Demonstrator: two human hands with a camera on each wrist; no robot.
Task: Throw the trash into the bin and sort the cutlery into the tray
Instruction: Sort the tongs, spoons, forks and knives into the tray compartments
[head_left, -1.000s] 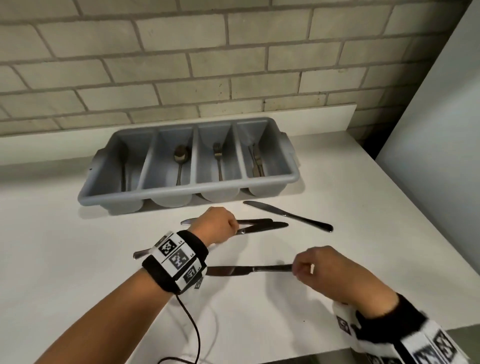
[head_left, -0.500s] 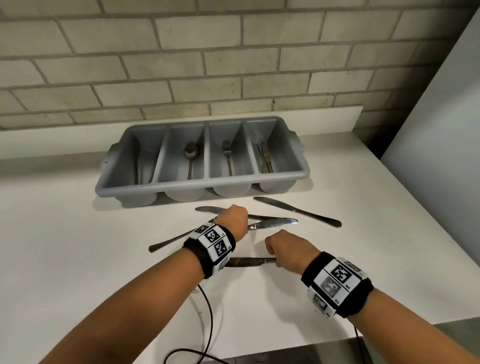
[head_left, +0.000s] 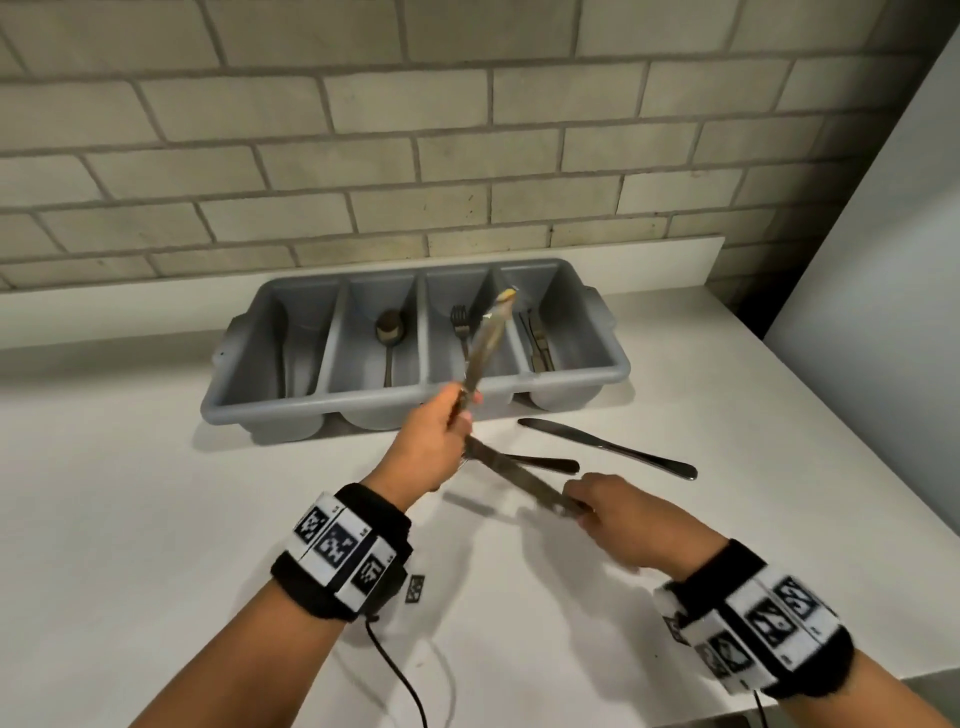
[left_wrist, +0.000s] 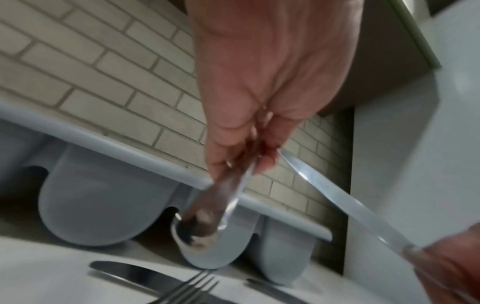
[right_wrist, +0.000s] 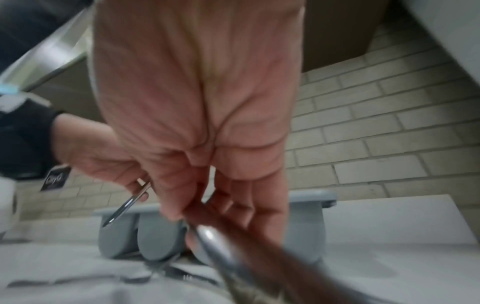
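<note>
The grey four-part cutlery tray (head_left: 291, 402) stands at the back by the brick wall, with a spoon (head_left: 389, 332), a fork (head_left: 458, 325) and knives (head_left: 537, 343) in separate compartments. My left hand (head_left: 462, 410) grips a knife (head_left: 485, 338) by its handle, raised and blurred, blade pointing up over the tray's front rim. My right hand (head_left: 576, 499) grips a second knife (head_left: 519, 480) by its handle just above the table, blade aimed left toward the left hand. A third knife (head_left: 608, 447) lies on the table right of both hands. In the left wrist view a fork (left_wrist: 192, 290) and another knife (left_wrist: 124, 271) lie below.
The white table (head_left: 130, 519) ends at a near edge by my right wrist and at a pale wall panel (head_left: 883, 312) on the right. A dark cutlery handle (head_left: 550, 464) pokes out under the held knives. A black cable (head_left: 400, 675) trails from my left wrist.
Both hands have lifted their knives off the table. The left one swung its knife up toward the tray. The right one moved forward and turned its knife diagonally.
</note>
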